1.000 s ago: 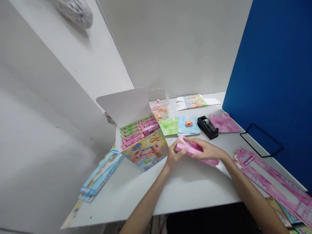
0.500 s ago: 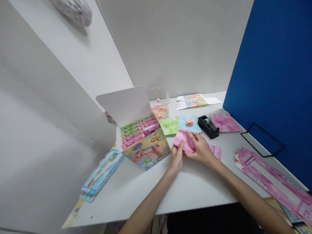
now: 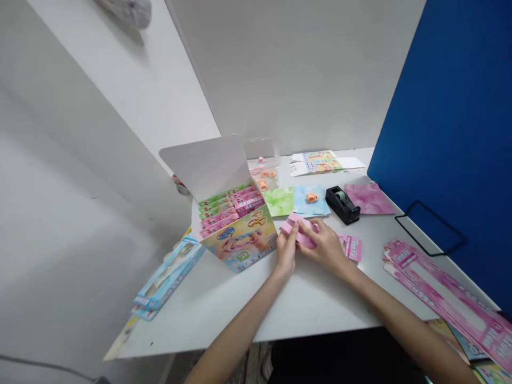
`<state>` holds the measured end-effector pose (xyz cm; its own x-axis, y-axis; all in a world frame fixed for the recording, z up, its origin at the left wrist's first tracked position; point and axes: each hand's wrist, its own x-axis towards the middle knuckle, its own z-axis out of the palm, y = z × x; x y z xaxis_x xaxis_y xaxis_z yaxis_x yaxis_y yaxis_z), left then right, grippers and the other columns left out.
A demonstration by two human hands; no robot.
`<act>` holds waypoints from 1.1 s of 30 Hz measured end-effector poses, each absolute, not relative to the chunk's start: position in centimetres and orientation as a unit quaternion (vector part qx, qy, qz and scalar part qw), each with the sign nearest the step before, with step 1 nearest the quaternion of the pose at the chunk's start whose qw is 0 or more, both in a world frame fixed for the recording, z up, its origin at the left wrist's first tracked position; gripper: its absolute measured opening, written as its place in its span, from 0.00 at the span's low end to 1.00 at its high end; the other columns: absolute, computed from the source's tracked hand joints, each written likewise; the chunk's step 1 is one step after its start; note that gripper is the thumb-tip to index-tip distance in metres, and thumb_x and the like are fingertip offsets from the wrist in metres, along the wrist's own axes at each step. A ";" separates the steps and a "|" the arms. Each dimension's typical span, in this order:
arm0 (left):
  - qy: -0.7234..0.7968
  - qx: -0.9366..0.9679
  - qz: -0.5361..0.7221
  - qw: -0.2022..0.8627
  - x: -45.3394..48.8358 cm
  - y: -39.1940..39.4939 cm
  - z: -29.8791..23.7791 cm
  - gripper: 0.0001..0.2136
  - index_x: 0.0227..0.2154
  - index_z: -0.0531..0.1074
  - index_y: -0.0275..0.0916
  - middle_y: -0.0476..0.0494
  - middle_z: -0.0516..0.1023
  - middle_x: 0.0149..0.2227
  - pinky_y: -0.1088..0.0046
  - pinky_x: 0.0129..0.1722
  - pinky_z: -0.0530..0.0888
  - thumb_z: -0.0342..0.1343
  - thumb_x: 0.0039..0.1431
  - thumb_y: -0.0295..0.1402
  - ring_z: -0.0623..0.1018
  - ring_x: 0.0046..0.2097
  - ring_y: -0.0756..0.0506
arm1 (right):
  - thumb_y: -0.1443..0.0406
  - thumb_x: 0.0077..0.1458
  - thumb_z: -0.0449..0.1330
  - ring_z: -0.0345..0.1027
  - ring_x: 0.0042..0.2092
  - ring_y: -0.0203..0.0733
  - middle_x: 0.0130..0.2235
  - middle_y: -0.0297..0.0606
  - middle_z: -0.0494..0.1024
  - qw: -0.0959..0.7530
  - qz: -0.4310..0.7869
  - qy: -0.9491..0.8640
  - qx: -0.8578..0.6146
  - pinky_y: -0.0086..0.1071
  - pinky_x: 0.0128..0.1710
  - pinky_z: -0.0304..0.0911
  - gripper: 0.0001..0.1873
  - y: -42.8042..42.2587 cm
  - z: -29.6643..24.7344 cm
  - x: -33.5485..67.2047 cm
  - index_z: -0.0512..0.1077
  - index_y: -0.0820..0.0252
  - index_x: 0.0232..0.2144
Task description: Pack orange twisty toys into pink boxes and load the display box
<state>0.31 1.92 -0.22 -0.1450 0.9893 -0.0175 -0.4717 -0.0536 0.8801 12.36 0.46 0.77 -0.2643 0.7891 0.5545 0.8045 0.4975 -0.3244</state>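
Blue panel [image 3: 440, 133] closes off one end of a white table [image 3: 224, 314], where an open display box [image 3: 240, 237] of pink and green packets stands left of a black tape dispenser [image 3: 341, 205]. Green sheet [image 3: 278, 201], pale blue sheet [image 3: 312, 205] and pink sheet [image 3: 368, 198] lie flat and unfolded, while a folded pink paper [image 3: 300, 230] is already creased and sits just above the table, pinched between the close-together left hand [image 3: 287, 252] and right hand [image 3: 326, 248].
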 end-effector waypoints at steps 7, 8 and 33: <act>0.387 0.312 0.617 0.610 0.2 2.0 -0.5 0.25 0.43 0.69 0.39 0.48 0.78 0.35 0.76 0.35 0.74 0.68 0.44 0.45 0.79 0.34 0.49 | 0.59 0.56 0.60 0.70 0.46 0.49 0.48 0.44 0.73 0.312 0.105 -0.786 -0.523 0.37 0.42 0.65 0.30 0.6 1.5 12.9 0.64 0.50 0.62; 0.390 0.302 0.614 0.617 0.2 2.0 -0.5 0.25 0.43 0.69 0.39 0.50 0.78 0.34 0.76 0.34 0.74 0.69 0.43 0.44 0.79 0.32 0.50 | 0.58 0.57 0.59 0.70 0.45 0.48 0.47 0.44 0.73 0.300 0.103 -0.789 -0.526 0.36 0.41 0.64 0.30 0.6 1.5 12.9 0.64 0.51 0.62; 0.343 0.215 0.613 0.679 0.0 2.3 -0.4 0.18 0.36 0.70 0.38 0.52 0.78 0.27 0.80 0.26 0.71 0.69 0.45 0.40 0.77 0.26 0.53 | 0.63 0.65 0.47 0.66 0.43 0.55 0.50 0.54 0.70 0.103 -0.089 -0.814 -0.565 0.43 0.40 0.63 0.30 0.3 1.5 11.5 0.49 0.53 0.68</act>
